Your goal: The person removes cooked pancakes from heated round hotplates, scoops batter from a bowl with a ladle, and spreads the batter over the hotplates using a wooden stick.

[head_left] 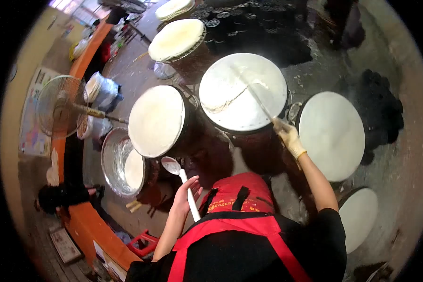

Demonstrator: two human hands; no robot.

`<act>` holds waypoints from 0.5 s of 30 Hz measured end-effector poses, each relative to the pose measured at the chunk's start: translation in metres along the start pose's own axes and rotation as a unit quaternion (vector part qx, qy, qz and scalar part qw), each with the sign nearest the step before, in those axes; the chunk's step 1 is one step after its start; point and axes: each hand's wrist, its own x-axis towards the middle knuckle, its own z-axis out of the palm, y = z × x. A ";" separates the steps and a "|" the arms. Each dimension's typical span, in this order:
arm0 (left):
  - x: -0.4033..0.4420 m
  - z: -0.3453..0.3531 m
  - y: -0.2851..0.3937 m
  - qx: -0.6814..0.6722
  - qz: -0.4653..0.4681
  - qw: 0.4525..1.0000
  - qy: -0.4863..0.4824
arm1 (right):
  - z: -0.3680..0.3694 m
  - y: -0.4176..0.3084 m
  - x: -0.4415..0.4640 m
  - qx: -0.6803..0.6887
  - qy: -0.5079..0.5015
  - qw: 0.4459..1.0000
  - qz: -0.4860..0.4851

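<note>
My left hand (pixel 185 197) is around the white handle of a ladle (pixel 171 165), its fingers fairly straight. The ladle's bowl is smeared with white batter and points away from me. My right hand (pixel 289 136), in a pale work glove, grips a long thin spatula (pixel 261 101). That spatula is blurred and reaches across the middle round griddle (pixel 242 117), over white batter (pixel 230 75) with a ragged edge. Nearest the ladle stands the left griddle (pixel 148 122), covered by a pale round sheet. To the right of my glove is another pale-topped griddle (pixel 331 136).
A metal basin (pixel 109 164) with white smears stands at the left. Further griddles are at the back (pixel 178 40) and lower right (pixel 359 218). A caged fan (pixel 61 108) stands far left, by an orange counter (pixel 91 225). Another person (pixel 63 197) is beside it.
</note>
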 end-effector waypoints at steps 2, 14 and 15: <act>0.011 -0.018 0.017 0.045 -0.006 0.999 -0.017 | 0.017 -0.002 -0.047 -0.052 -0.069 0.994 -0.070; -0.003 -0.202 0.036 -0.001 0.008 1.000 0.007 | 0.298 -0.038 -0.015 0.152 0.102 0.982 -0.039; -0.012 -0.213 0.035 -0.011 0.020 0.999 0.024 | 0.324 -0.040 0.023 0.160 0.102 0.981 -0.039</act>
